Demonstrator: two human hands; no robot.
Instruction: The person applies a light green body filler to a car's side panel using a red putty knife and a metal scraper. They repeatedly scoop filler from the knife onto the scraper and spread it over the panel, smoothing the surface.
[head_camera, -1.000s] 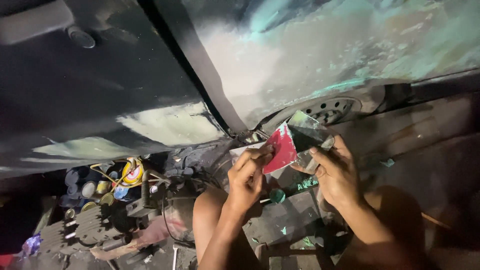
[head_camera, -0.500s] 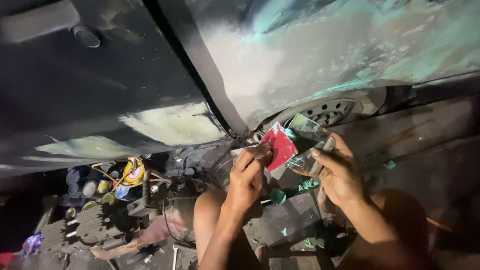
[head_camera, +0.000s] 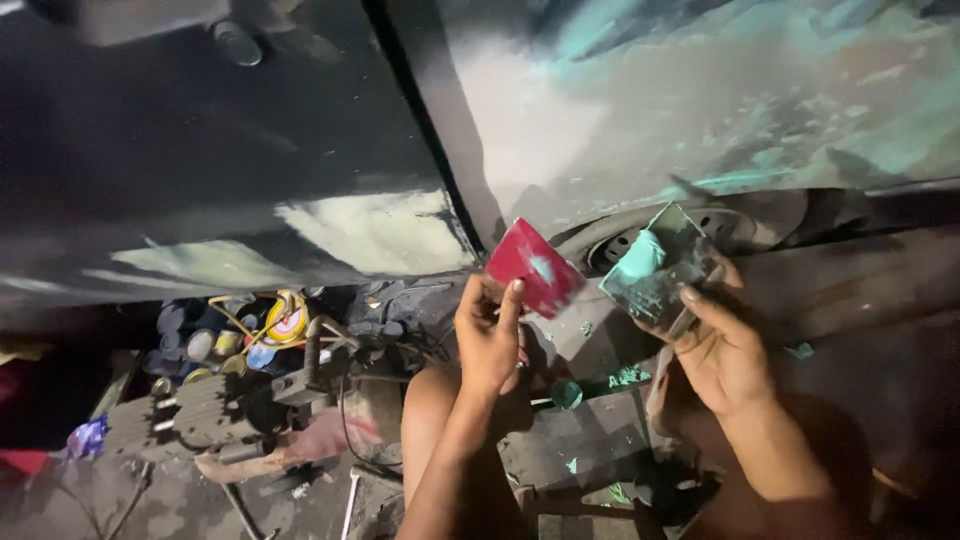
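**Two spreaders held up beside a filler-patched car**

At the far left, a cluster of small tins (head_camera: 215, 335) sat on the cluttered ground beneath the dark car door (head_camera: 200, 150), which bore a pale filler patch (head_camera: 375, 235). Right of them, the left hand (head_camera: 488, 335) was closed around the lower edge of a red spreader (head_camera: 533, 265), tilted, with a pale smear on its face. Just apart from it, the right hand (head_camera: 725, 350) gripped a grey board (head_camera: 660, 268) carrying a dab of teal filler (head_camera: 640, 255). Behind both, the sanded body panel (head_camera: 700, 110) showed teal streaks above the wheel (head_camera: 700, 225).
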